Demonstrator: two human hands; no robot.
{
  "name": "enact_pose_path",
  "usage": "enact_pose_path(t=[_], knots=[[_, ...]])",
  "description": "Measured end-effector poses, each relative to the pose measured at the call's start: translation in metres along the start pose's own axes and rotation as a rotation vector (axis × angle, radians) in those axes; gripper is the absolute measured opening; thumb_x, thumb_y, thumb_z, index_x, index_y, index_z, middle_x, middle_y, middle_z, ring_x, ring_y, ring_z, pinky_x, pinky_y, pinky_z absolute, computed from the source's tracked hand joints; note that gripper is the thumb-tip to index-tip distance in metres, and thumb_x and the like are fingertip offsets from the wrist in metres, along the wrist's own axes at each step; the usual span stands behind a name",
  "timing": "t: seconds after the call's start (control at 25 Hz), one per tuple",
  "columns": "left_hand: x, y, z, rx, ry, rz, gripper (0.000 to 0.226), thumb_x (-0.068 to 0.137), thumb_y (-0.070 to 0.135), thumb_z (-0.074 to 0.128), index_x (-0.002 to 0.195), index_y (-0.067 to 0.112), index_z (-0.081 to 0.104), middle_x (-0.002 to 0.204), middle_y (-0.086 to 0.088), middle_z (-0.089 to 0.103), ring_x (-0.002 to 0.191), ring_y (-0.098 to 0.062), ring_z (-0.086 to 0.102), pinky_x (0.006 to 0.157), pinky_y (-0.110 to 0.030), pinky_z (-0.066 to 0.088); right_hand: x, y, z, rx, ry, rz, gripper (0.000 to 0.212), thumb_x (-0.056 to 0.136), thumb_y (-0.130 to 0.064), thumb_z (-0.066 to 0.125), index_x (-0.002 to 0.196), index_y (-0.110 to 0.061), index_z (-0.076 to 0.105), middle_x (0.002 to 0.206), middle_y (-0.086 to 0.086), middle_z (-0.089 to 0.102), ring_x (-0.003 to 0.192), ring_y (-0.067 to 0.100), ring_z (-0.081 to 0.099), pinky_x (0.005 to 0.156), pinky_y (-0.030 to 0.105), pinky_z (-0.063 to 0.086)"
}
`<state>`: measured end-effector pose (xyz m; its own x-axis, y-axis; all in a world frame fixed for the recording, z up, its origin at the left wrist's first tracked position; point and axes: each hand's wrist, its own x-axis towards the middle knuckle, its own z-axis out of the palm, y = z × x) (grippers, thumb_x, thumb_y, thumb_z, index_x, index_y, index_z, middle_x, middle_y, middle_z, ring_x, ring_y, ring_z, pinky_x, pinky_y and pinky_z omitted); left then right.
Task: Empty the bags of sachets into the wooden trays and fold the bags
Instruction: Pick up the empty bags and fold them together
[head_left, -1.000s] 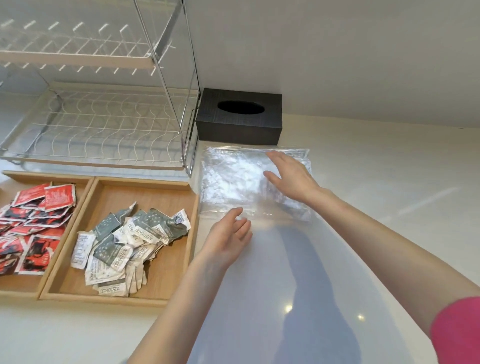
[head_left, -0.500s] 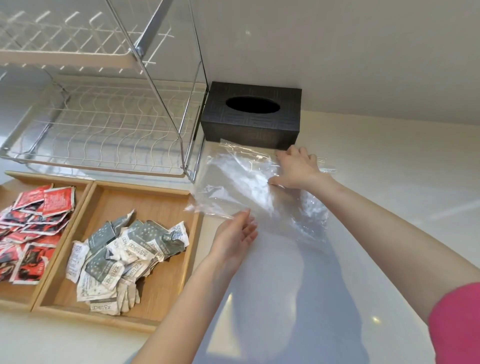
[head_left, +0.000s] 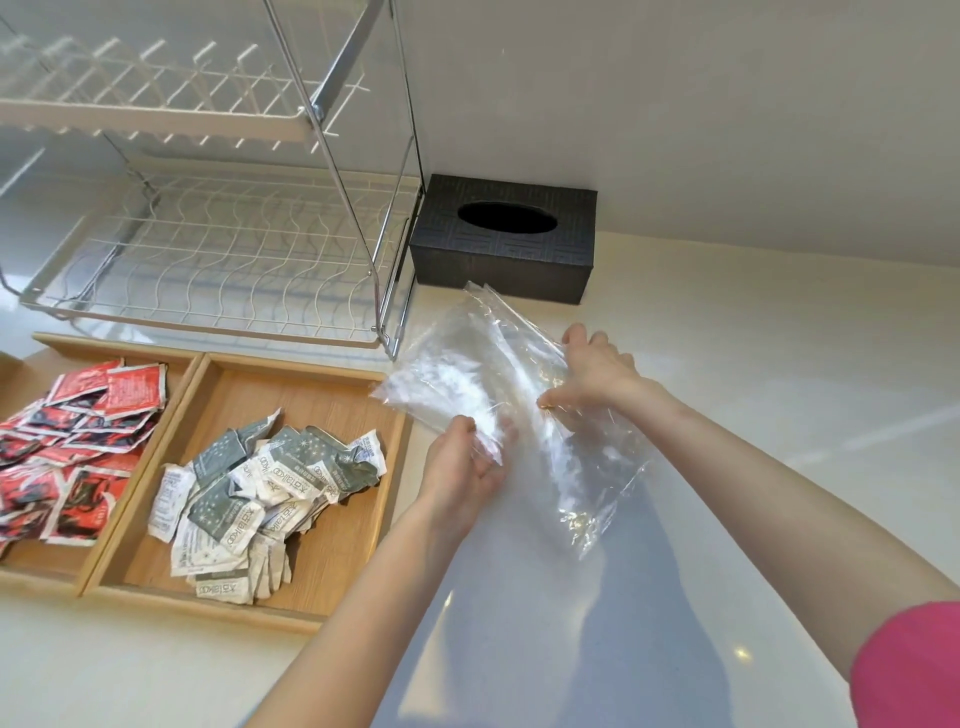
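An empty clear plastic bag (head_left: 467, 364) is lifted off the white counter, crumpled and tilted. My left hand (head_left: 465, 467) grips its near left edge from below. My right hand (head_left: 597, 374) pinches its right side, fingers closed on the film. Left of my hands, a wooden tray (head_left: 311, 384) holds a heap of grey and white sachets (head_left: 260, 493). A second wooden tray (head_left: 52, 571) at the far left holds red sachets (head_left: 78, 431).
A black tissue box (head_left: 504, 244) stands against the wall just behind the bag. A white wire dish rack (head_left: 208, 249) with a chrome frame rises at the back left. White counter (head_left: 779, 389) spreads to the right and front.
The bag lay flat under my palms one second ago. Both hands have now taken hold of it and raised it off the counter, and it has crumpled and tilted.
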<state>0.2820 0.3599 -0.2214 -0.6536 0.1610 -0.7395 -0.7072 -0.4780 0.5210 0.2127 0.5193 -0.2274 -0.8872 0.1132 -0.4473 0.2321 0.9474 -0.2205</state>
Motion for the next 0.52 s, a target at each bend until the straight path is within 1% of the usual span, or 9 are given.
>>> enact_pose_path(t=[0.04,0.08,0.16,0.2,0.24,0.28,0.36,0.4,0.52], knots=[[-0.004,0.0,-0.002,0.003,-0.006,0.022,0.024,0.091,0.017,0.038,0.069,0.012,0.045,0.082,-0.005,0.058,0.074,-0.017,0.058,0.071,-0.027,0.043,-0.007,0.001,0.003,0.072,-0.015,0.014,0.087,0.068,-0.035,0.074,0.133,-0.01,0.022,0.128,0.019,0.037,0.112,0.039,0.045,0.091,0.041,0.037],[-0.009,0.0,-0.003,0.017,-0.014,0.052,0.021,0.092,0.02,0.042,0.073,0.013,0.047,0.08,-0.002,0.059,0.074,-0.014,0.058,0.072,-0.027,0.043,-0.014,0.001,0.006,0.149,-0.012,0.022,0.088,0.069,-0.032,0.074,0.135,-0.011,0.019,0.128,0.02,0.039,0.11,0.04,0.047,0.089,0.041,0.04],[-0.019,0.0,-0.006,0.13,-0.012,0.142,0.005,0.09,0.015,0.048,0.086,0.014,0.05,0.078,0.0,0.058,0.066,-0.008,0.06,0.061,-0.02,0.047,-0.031,0.006,0.009,0.306,0.022,0.03,0.086,0.071,-0.029,0.072,0.137,-0.011,0.019,0.126,0.018,0.047,0.109,0.036,0.051,0.086,0.039,0.042],[-0.024,0.0,-0.01,0.207,0.001,0.202,0.004,0.089,0.01,0.05,0.09,0.013,0.051,0.079,0.001,0.059,0.061,-0.006,0.061,0.055,-0.018,0.047,-0.041,0.007,0.01,0.384,0.035,0.033,0.081,0.073,-0.03,0.071,0.136,-0.011,0.023,0.125,0.016,0.05,0.107,0.033,0.053,0.083,0.036,0.043],[-0.027,0.001,-0.015,0.279,0.019,0.253,0.011,0.087,0.005,0.05,0.095,0.013,0.052,0.083,0.001,0.061,0.063,-0.005,0.062,0.054,-0.018,0.048,-0.051,0.008,0.012,0.467,0.039,0.036,0.075,0.074,-0.033,0.069,0.134,-0.011,0.029,0.123,0.013,0.052,0.102,0.029,0.054,0.079,0.033,0.042],[-0.034,0.003,-0.021,0.331,0.032,0.29,0.019,0.086,0.002,0.051,0.103,0.012,0.051,0.089,0.0,0.062,0.069,-0.006,0.062,0.059,-0.019,0.049,-0.064,0.009,0.014,0.557,0.037,0.039,0.069,0.076,-0.036,0.068,0.131,-0.011,0.034,0.12,0.01,0.054,0.095,0.025,0.055,0.076,0.032,0.043],[-0.046,0.006,-0.035,0.411,0.023,0.335,0.033,0.085,-0.001,0.051,0.116,0.009,0.046,0.103,-0.002,0.062,0.082,-0.008,0.061,0.067,-0.02,0.048,-0.086,0.009,0.02,0.732,0.021,0.05,0.058,0.08,-0.043,0.061,0.125,-0.011,0.043,0.112,0.006,0.057,0.089,0.021,0.059,0.077,0.033,0.047],[-0.052,0.007,-0.042,0.445,0.011,0.353,0.037,0.085,-0.001,0.051,0.12,0.008,0.045,0.107,-0.002,0.062,0.086,-0.008,0.062,0.067,-0.019,0.048,-0.098,0.009,0.023,0.807,0.012,0.046,0.054,0.082,-0.045,0.057,0.122,-0.011,0.046,0.108,0.004,0.059,0.089,0.02,0.061,0.076,0.032,0.049],[-0.071,0.008,-0.061,0.433,0.014,0.415,0.041,0.083,-0.004,0.051,0.123,0.005,0.045,0.108,-0.006,0.063,0.083,-0.01,0.064,0.065,-0.021,0.048,-0.133,0.001,0.03,0.99,-0.005,-0.015,0.04,0.086,-0.047,0.05,0.11,-0.016,0.055,0.093,-0.005,0.065,0.079,0.009,0.066,0.062,0.023,0.044]])
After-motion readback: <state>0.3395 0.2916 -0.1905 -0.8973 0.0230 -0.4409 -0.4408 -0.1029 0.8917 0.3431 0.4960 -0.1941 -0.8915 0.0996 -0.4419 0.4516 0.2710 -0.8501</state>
